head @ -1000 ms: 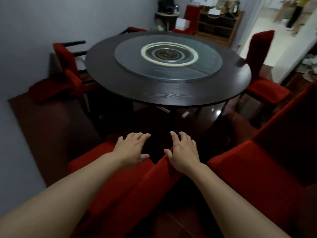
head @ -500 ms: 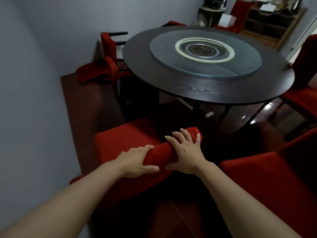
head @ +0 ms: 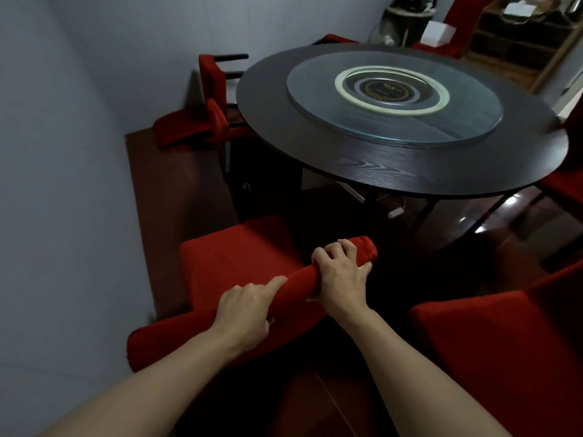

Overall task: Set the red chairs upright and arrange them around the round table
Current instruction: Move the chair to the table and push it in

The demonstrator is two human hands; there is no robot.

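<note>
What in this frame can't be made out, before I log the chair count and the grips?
- Left hand: its fingers past the backrest are hidden, head view.
- Held chair's legs: hidden beneath its seat.
- Toppled chair by the wall: partly behind the round table and blurred.
- Chair at right: cut by the frame edge.
- Shelf contents: too small and blurred.
- Right hand: fingertips curl out of sight.

One wide-angle view looks from the person's head, forward and steeply down along both forearms. It sits close over the nearest red chair point(head: 239, 266), with the round tabletop point(head: 372, 165) farther ahead to the right and a grey wall point(head: 63, 152) filling the left.
</note>
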